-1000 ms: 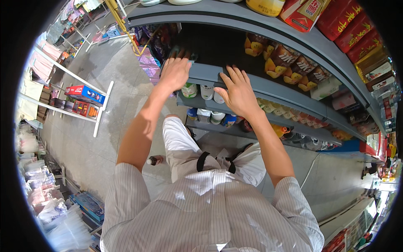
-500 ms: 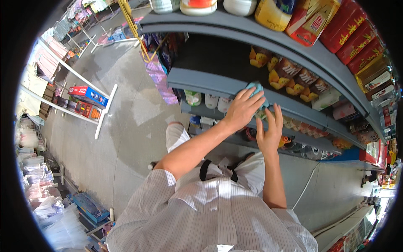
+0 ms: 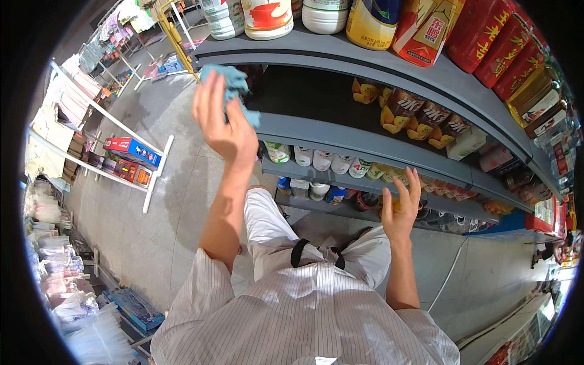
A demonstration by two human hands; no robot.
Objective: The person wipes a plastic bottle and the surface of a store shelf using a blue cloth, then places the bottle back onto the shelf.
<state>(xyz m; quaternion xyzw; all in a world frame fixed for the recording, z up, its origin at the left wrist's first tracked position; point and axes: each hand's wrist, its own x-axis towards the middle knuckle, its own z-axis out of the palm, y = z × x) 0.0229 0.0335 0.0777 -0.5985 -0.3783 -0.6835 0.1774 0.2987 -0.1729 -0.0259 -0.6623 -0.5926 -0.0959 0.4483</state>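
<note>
My left hand (image 3: 224, 121) grips a teal cloth (image 3: 233, 79) at the left end of a grey shelf (image 3: 340, 137). Part of the cloth hangs past my fingers beside the shelf's front edge; whether it touches the shelf I cannot tell. My right hand (image 3: 401, 207) holds nothing, its fingers apart, in front of the lower shelves. Behind it stand small bottles and cups. Brown drink bottles with yellow fruit pictures (image 3: 401, 109) fill the right part of the shelf, while its left part is bare dark surface.
Large bottles (image 3: 267, 18) and red cartons (image 3: 486, 36) line the top shelf. White cups (image 3: 322, 160) stand on a lower shelf. To the left, a white rack frame (image 3: 159, 173) holds boxed goods (image 3: 132, 152). Packaged clothing (image 3: 67, 274) lies at the far left.
My left hand has swept the cloth leftward from the middle of the shelf edge to its left end. My right hand has dropped slightly down and right, apart from the cloth.
</note>
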